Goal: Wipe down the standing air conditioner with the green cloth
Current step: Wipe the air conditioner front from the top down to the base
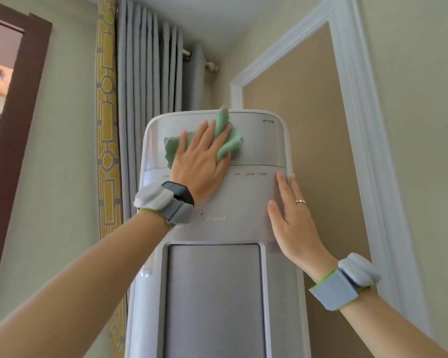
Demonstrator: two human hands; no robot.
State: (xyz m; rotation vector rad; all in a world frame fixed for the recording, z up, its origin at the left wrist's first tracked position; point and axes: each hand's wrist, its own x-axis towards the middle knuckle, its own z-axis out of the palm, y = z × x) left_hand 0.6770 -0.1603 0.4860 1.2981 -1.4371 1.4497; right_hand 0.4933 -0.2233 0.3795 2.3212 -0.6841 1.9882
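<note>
A tall silver-grey standing air conditioner (pixel 243 202) with a white frame fills the centre of the head view. My left hand (pixel 202 161) lies flat on its glossy top panel, pressing a crumpled green cloth (pixel 228 140) against it; cloth edges stick out left and right of my fingers. My right hand (pixel 292 223) rests flat against the unit's right edge, fingers straight and together, holding nothing. A ring is on one of its fingers. Both wrists carry grey strapped bands.
Grey pleated curtains (pixel 145 73) and a yellow patterned strip (pixel 106 99) hang behind the unit on the left. A white-framed tan wall panel (pixel 321 125) stands close on the right. A dark wooden door frame (pixel 16 112) is at far left.
</note>
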